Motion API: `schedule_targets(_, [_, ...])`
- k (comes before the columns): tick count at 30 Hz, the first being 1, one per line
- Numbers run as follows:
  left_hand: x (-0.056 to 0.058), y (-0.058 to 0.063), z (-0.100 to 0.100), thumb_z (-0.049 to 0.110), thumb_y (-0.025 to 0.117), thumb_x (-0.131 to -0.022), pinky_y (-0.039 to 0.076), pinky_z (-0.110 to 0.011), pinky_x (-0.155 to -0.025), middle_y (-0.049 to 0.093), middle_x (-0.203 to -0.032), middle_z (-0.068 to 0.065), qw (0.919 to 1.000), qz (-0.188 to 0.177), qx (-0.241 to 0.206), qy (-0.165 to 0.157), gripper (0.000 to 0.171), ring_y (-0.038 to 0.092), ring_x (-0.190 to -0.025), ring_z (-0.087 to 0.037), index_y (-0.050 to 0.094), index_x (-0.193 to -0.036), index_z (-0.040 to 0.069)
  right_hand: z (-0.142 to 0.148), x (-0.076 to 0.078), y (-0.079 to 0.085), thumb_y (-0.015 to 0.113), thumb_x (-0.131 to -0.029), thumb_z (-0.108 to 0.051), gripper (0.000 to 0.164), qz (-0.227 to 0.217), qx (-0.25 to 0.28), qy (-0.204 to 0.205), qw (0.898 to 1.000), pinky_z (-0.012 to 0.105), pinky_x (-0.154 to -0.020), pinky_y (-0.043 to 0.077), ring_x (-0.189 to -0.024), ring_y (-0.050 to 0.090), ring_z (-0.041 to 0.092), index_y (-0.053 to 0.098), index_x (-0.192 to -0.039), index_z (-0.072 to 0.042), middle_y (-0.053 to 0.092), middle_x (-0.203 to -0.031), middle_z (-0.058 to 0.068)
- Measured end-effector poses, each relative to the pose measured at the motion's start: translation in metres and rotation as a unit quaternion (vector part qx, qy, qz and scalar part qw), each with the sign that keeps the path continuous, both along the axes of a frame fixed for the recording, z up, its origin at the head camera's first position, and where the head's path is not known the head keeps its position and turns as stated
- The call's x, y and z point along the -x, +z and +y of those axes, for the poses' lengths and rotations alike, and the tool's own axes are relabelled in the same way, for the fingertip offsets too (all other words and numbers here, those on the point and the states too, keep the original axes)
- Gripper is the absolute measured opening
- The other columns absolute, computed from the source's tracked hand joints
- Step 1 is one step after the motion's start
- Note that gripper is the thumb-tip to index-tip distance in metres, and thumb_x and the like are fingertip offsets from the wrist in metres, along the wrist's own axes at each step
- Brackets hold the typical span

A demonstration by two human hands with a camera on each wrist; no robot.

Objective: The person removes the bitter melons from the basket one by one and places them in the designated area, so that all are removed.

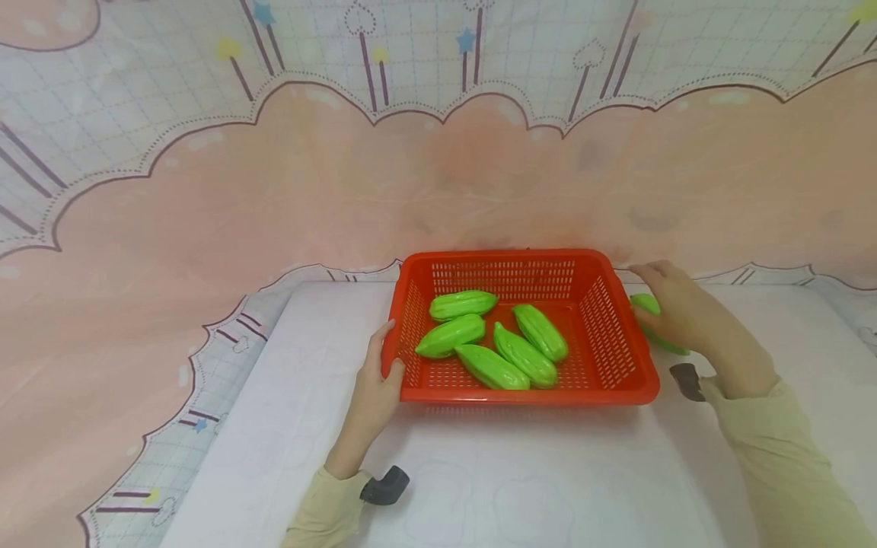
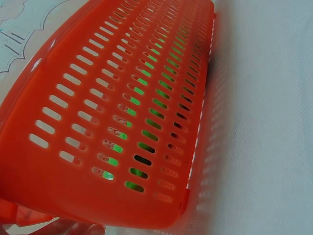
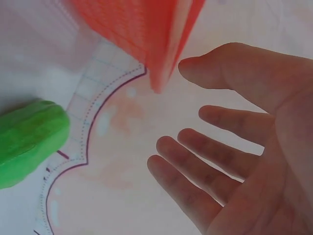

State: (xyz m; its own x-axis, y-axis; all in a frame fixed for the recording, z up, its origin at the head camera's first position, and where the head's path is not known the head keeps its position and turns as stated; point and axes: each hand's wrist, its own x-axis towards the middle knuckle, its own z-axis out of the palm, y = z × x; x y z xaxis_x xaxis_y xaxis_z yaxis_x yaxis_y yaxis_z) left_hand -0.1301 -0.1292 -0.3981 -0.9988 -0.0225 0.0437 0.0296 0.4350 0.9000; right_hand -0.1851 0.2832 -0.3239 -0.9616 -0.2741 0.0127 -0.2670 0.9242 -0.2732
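A red plastic basket [image 1: 479,395] with slotted walls stands on the white table, and several bright green, ridged, gourd-like vegetables [image 1: 524,354] lie inside it. At the basket's left end, my left hand [image 1: 377,373] grips the rim; in the left wrist view only some of its fingertips [image 2: 73,229] show, by the rim. My right hand [image 1: 674,308] is beyond the basket's right end, over another green gourd [image 1: 674,348] on the table that it partly hides from the head. The right wrist view shows that hand [image 3: 244,132] with fingers spread, holding nothing, apart from the gourd [image 3: 32,139].
The white table [image 1: 534,472] extends in front of the basket and to both sides. Right behind the basket hangs a pink and white patterned cloth [image 1: 329,190], which also runs down the table's left side. A dark wrist camera [image 1: 385,485] sits at the left sleeve.
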Motion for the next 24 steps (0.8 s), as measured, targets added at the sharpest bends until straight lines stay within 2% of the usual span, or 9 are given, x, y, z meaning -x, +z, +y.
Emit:
schedule_targets(9, [0.0, -0.001, 0.0, 0.008, 0.044, -0.1, 0.051, -0.05, -0.098, 0.037, -0.155, -0.014, 1.0, 0.0, 0.001, 0.001, 0.06, 0.055, -0.119, -0.032, 0.026, -0.156, 0.021, -0.011, -0.002, 0.009, 0.061, -0.093, -0.013, 0.066, 0.009, 0.01, 0.003, 1.0, 0.067, -0.106, 0.034, -0.131, 0.035, 0.049, 0.032, -0.149, 0.006, 0.035, -0.144, 0.032])
schedule_targets(24, [0.002, -0.003, -0.001, 0.008, 0.043, -0.1, 0.054, -0.047, -0.093, 0.039, -0.153, -0.016, 1.0, -0.001, 0.005, -0.001, 0.06, 0.058, -0.112, -0.03, 0.026, -0.156, 0.021, -0.03, 0.006, 0.014, 0.063, -0.092, -0.01, 0.065, 0.02, 0.012, 0.027, 0.999, 0.065, -0.106, 0.035, -0.128, 0.039, 0.051, 0.033, -0.145, 0.012, 0.038, -0.139, 0.036])
